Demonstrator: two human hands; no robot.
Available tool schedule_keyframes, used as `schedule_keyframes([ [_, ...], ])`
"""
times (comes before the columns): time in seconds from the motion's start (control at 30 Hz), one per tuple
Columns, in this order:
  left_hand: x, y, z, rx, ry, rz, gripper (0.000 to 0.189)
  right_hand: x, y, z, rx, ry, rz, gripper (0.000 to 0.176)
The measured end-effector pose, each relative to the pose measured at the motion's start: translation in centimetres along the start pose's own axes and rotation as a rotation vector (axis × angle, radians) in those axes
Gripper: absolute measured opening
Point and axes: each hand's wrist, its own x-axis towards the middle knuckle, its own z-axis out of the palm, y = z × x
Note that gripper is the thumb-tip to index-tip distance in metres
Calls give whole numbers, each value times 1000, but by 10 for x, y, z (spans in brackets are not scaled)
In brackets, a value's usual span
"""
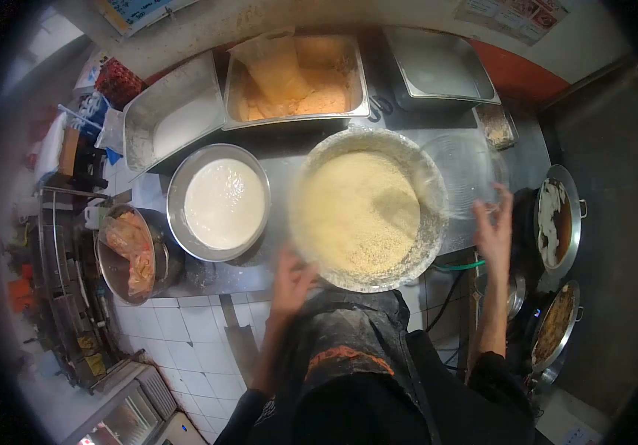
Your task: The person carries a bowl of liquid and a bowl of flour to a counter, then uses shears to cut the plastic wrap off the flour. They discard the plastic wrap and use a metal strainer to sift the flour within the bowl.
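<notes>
A large metal bowl [426,256] of pale yellow crumbs stands in front of me, its left rim and part of its contents smeared by motion. My left hand [293,280] is beside the bowl's lower left rim, blurred, with its fingers apart. To the right of the bowl, my right hand [492,226] is raised with fingers spread and bent. Its fingertips overlap the lower right edge of a faint, see-through round thing [463,170] with ring marks. A darker grey patch shows on the right side of the crumbs.
A bowl of white batter [224,204] sits to the left, near a pot [115,271] holding a plastic bag. Along the back are steel trays of white powder [185,130], orange crumbs [326,100] and whitish contents [437,70]. Two pans [556,222] stand at right.
</notes>
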Motion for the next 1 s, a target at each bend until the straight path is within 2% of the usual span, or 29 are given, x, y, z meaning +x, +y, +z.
schedule_keyframes([
  [0.03,4,0,2,-9,-28,-2,65,-5,0,14,-125,-66,-60,48],
  [0.07,8,2,2,-11,-36,1,65,-14,-5,32,-87,-128,-94,46],
  [0.13,14,6,0,10,-57,-54,69,-11,12,69,-311,-112,-471,57],
  [0.17,16,4,-2,7,-58,-57,69,-9,5,82,-315,-114,-470,57],
  [0.23,22,-3,-8,71,-103,-27,70,-3,-8,105,-573,-54,-605,73],
  [0.27,23,-3,-8,66,-101,-27,70,1,-5,110,-566,-84,-592,82],
  [0.4,24,2,-3,-61,-98,54,67,7,-4,127,-667,-99,-555,81],
  [0.5,23,2,-1,-177,-112,51,64,14,-1,136,-576,-99,-539,82],
  [0.6,28,2,-4,-259,-154,52,63,6,5,145,-622,-81,-641,83],
  [0.67,30,4,-6,-270,-183,58,63,-20,5,151,-787,-281,-531,81],
  [0.7,32,7,-8,-267,-190,70,62,-32,1,150,-792,-277,-532,81],
  [0.77,33,7,-10,-265,-193,78,62,-56,-11,143,-805,-453,-492,78],
  [0.8,34,8,-11,-267,-182,55,62,-62,-10,138,-806,-453,-493,78],
  [0.87,38,7,-12,-271,-171,40,62,-62,-7,122,-723,-581,-431,77],
  [0.9,39,3,-12,-260,-165,57,62,-53,-5,116,-723,-580,-433,77],
  [0.97,40,1,-14,-249,-164,71,61,-25,-2,111,-767,-307,-532,78],
  [1.0,40,2,-15,-252,-177,69,62,-9,-1,118,-769,-306,-530,78],
])
